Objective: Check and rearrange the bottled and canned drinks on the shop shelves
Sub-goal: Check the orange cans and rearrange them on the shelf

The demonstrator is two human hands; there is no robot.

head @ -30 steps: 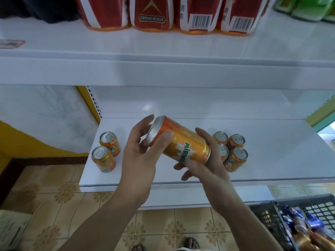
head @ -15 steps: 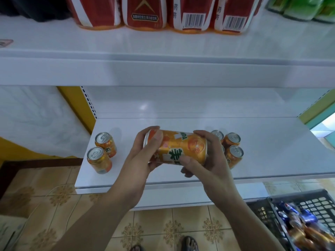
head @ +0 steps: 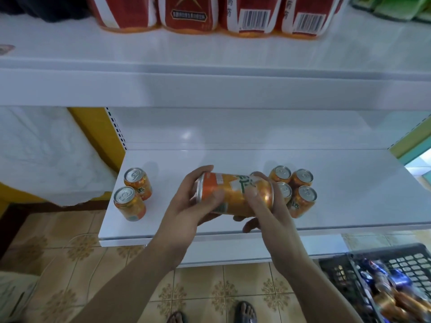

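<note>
Orange metal fills both your grips: the left grip (head: pixel 186 206) wraps round the silver-rimmed end of the orange can (head: pixel 233 199), thumb laid across its side, and the right grip (head: pixel 270 210) cups the other end with its thumb on the label; both are clenched on that one can, neither is released. You hold it lying on its side above the front part of the lower shelf (head: pixel 361 197), clear of the surface; that pose reads as checking, I judge, since a sideways can held between two thumbs brings the print and the ends round to your eyes.

Just behind your right grip stands a cluster of four cans (head: pixel 303 199), upright, lids up, packed so that they touch; your fingers hide part of it. Well to the left a pair of cans (head: pixel 129 203) stands upright near the shelf's left edge, one in front of the other. Your can hovers over the gap between the two groups, so it probably belongs to one of them; which one cannot be told.

Above, the upper shelf (head: pixel 210 54) carries red packs (head: pixel 191 15), some with barcodes facing out. At lower right a black basket (head: pixel 408 257) holds more drinks, likely kept close for restocking; the tiled floor (head: pixel 70 264) lies below.
</note>
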